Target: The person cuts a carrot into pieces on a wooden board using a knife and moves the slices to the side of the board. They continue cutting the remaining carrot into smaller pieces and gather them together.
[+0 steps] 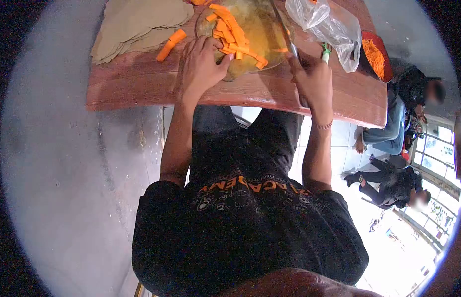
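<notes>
Head view: left hand presses carrot sticks on the cutting board at upper centre, grip loose. Right hand clasps the knife; fingertips are best curled clear of the blade.

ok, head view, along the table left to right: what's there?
Stack of brown sheets → loose carrot stick → left hand on the cut carrot sticks → round cutting board → right hand gripping the knife → clear plastic bag → red plate of shredded carrot.
</notes>
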### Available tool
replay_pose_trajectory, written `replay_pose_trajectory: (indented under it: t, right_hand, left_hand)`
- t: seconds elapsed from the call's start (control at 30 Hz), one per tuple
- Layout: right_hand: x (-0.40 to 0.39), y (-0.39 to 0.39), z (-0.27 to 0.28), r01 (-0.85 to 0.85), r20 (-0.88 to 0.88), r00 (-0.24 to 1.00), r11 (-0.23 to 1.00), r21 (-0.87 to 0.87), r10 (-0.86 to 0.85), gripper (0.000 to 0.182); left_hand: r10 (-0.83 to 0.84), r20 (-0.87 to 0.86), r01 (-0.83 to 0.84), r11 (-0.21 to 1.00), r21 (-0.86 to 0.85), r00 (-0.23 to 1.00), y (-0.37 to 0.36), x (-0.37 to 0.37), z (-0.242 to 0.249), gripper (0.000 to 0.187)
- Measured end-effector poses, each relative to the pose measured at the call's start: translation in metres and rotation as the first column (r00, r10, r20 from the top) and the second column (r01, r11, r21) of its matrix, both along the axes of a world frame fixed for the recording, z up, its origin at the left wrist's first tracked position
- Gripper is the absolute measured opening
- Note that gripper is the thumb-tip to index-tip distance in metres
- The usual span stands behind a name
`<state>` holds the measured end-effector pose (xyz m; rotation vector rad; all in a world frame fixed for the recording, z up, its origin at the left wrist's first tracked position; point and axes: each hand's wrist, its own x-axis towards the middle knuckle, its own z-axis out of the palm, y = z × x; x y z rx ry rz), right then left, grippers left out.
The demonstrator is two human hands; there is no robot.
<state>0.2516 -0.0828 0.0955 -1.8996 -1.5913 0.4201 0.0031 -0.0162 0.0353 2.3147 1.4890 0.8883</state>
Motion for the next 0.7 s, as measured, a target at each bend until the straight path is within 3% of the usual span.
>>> replay_pose_trajectory:
  t: [0.17,0.37,0.43,0.6,0.7]
  right_hand:
    - [-0.013,-0.024,-0.007,0.085,0.111,0.990,0.996,-0.021,-0.082,0.033]
    - [-0.054,-0.014,-0.009,0.011,-0.036,0.999,0.999,-0.039,-0.012,0.028]
    - [-0.064,-0.004,-0.014,-0.060,-0.048,0.997,0.998,-0.002,0.060,0.028]
    - [-0.057,0.008,-0.016,-0.088,-0.072,0.994,0.996,-0.011,0.087,0.030]
    - [-0.045,-0.012,0.007,0.015,-0.082,0.996,0.997,-0.073,-0.021,0.033]
  left_hand:
    - [-0.008,0.048,0.005,0.998,0.062,0.999,0.000,0.000,-0.009,0.034]
    - [0.010,0.181,-0.021,0.998,0.061,0.983,-0.002,-0.003,-0.021,0.036]
    - [0.139,0.326,-0.098,0.985,-0.141,0.935,-0.004,-0.005,-0.025,0.035]
    - [0.106,0.426,-0.048,0.988,-0.145,0.898,0.002,-0.014,-0.048,0.031]
    - [0.088,0.489,-0.015,0.988,-0.151,0.868,-0.002,-0.009,-0.036,0.027]
